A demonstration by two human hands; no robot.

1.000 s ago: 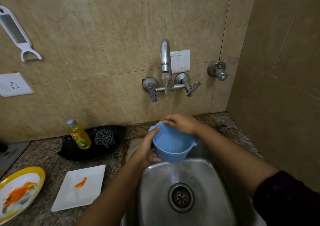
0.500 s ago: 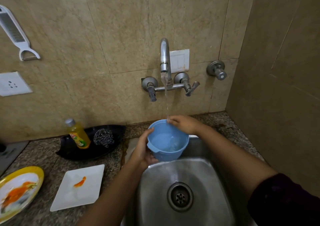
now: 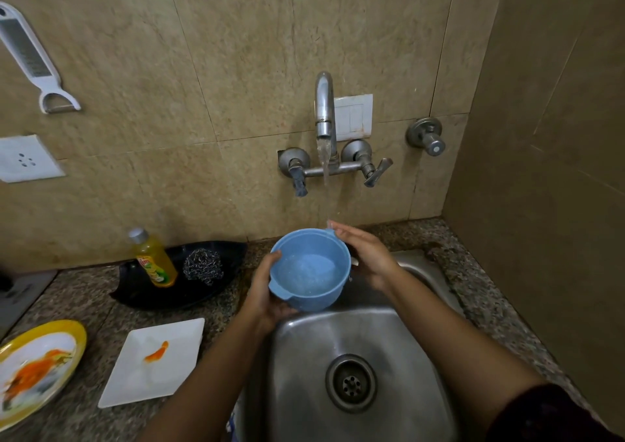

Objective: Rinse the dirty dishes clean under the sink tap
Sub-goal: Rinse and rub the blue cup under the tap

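Blue plastic bowl (image 3: 310, 269) held over far left part of steel sink (image 3: 399, 357), mouth up and tilted slightly toward viewer, some water pooled inside. Left hand (image 3: 267, 297) cupped under near-left wall, thumb hooked on rim beside small lip; closed grip on bowl. Right hand (image 3: 367, 255) flat against far-right outer wall, fingers (image 3: 341, 231) extended and together, palm pressed to side rather than wrapped. Thin stream falling from wall tap (image 3: 324, 106), landing at far rim near right fingertips; both lever handles visible either side of spout.

Sink basin below bowl open, drain (image 3: 351, 383) uncovered near centre, nothing else in basin. Right of sink: narrow granite strip, then side wall close by; little room there. Left of sink: granite counter (image 3: 84, 292), wider.

On counter, near left: white square plate (image 3: 152, 363) with orange smear, its right edge just beside sink rim. Further left, partly cut by frame: yellow-rimmed round plate (image 3: 37, 370) with orange residue. Far left, against back wall: black tray (image 3: 176, 289) holding yellow dish-soap bottle (image 3: 154, 259), upright, and steel-wool scrubber (image 3: 203, 267), side by side.

On back wall: white grater-peeler (image 3: 32, 59) hanging upper left, socket plate (image 3: 25, 159) below it, white switch plate (image 3: 353, 116) behind spout, separate valve knob (image 3: 426, 137) to right.
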